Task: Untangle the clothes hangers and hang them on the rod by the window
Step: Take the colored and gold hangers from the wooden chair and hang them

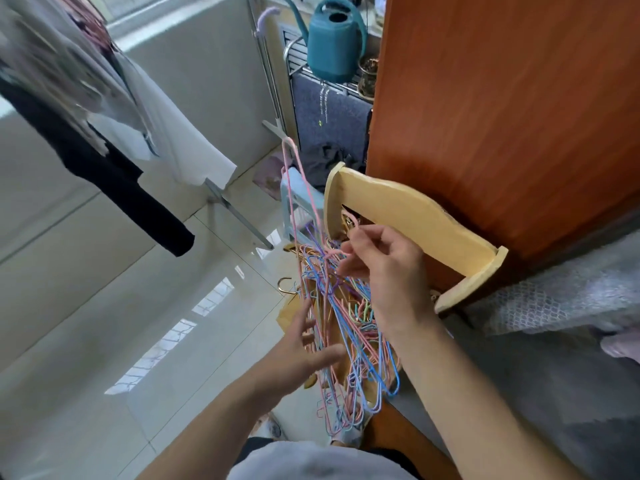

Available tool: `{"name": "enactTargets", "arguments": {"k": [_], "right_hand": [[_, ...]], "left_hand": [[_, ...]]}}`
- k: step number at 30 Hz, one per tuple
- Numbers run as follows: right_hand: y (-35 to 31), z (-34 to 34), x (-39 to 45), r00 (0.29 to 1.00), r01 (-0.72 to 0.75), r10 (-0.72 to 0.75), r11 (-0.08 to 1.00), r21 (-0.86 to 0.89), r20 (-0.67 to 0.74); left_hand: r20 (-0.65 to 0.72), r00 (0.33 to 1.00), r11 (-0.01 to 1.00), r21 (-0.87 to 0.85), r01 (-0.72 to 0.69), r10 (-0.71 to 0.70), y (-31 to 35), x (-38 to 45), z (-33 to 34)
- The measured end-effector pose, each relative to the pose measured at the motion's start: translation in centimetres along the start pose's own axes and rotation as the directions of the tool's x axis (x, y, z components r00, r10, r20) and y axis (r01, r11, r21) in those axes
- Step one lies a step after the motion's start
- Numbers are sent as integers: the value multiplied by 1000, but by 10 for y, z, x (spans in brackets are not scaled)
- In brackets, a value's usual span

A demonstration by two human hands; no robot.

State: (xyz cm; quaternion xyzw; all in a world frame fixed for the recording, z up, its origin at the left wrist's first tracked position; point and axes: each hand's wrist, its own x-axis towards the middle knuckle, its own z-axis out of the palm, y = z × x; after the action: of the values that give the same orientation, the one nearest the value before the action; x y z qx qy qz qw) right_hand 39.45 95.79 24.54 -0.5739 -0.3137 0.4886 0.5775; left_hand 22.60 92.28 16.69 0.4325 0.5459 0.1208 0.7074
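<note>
Teal watering can (332, 43) on rack, black garment (104, 181) hanging left, orange-brown wooden panel (502, 109) right

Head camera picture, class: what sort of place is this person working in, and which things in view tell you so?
Probably a home laundry or balcony corner by a window. Clothes hang drying at the left, a teal watering can stands on a rack, and a tangle of coloured hangers sits between the left hand and right hand.

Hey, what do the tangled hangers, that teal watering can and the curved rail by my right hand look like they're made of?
Tangled hangers: probably thin wire with a pastel plastic coating, judging by the slim, smoothly bent colored strands. Teal watering can: looks like molded plastic, uniform color, soft sheen. Curved rail: pale wood, apparently smooth and lightly finished.
</note>
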Motion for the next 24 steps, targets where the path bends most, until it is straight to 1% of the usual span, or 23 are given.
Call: {"name": "enactTargets", "arguments": {"k": [1,2,3,4,5,6,7,8,9,10,12,13,14,15,17,18,20,22,23,24], "right_hand": [[-6,12,-2,1000,12,-12,999,33,21],[-11,23,-4,999,18,-20,998,61,31],[-14,31,-5,999,17,-20,996,92,32],[-18,38,-6,1000,7,-10,992,129,27],[-21,42,-7,1000,-6,3,986,167,18],[-24,45,-9,1000,-15,14,980,196,5],[-27,47,-10,1000,-20,21,978,206,-3],[-29,49,-12,1000,-25,27,979,204,-4],[-31,52,-15,999,-32,32,979,203,4],[-32,57,-18,999,-42,38,979,202,23],[-27,71,-24,994,-57,40,984,171,100],[-23,78,-26,987,-58,34,987,152,155],[-18,83,-27,976,-64,33,988,138,215],[-13,87,-25,960,-77,38,988,130,276],[2,86,-19,927,-127,78,986,110,368],[12,81,-15,919,-146,103,986,85,381],[37,61,-8,926,-164,153,987,3,346],[76,28,-3,928,-243,272,960,-140,255],[104,5,0,914,-314,361,919,-238,187],[133,-19,3,890,-385,444,855,-349,105]], "left_hand": [[-49,999,999,31,-12,13,0,-1,1],[-148,988,995,96,-19,33,-1,-4,1],[-285,956,981,192,-19,75,-3,-5,0],[-418,899,959,284,-10,134,-7,-7,-2],[-515,838,945,327,0,178,-10,-9,-5],[-579,791,941,338,13,197,-10,-11,-7],[-622,758,939,341,36,197,-12,-13,-11],[-641,748,934,347,81,173,-14,-15,-14],[-642,754,921,364,139,140,-15,-15,-18],[-618,776,895,407,182,124,-19,-14,-23],[-574,813,849,476,231,101,-24,-15,-27],[-568,818,846,475,241,87,-29,-16,-28],[-574,817,860,445,249,61,-35,-18,-29],[-576,817,891,377,252,12,-42,-21,-31],[-562,821,958,168,234,-102,-56,-27,-32],[-566,811,972,70,225,-147,-64,-31,-34],[-615,764,973,-25,230,-196,-78,-35,-41],[-667,710,969,-76,234,-224,-87,-39,-49],[-680,692,966,-103,235,-241,-91,-39,-52],[-685,682,964,-124,236,-256,-91,-41,-54]]}}
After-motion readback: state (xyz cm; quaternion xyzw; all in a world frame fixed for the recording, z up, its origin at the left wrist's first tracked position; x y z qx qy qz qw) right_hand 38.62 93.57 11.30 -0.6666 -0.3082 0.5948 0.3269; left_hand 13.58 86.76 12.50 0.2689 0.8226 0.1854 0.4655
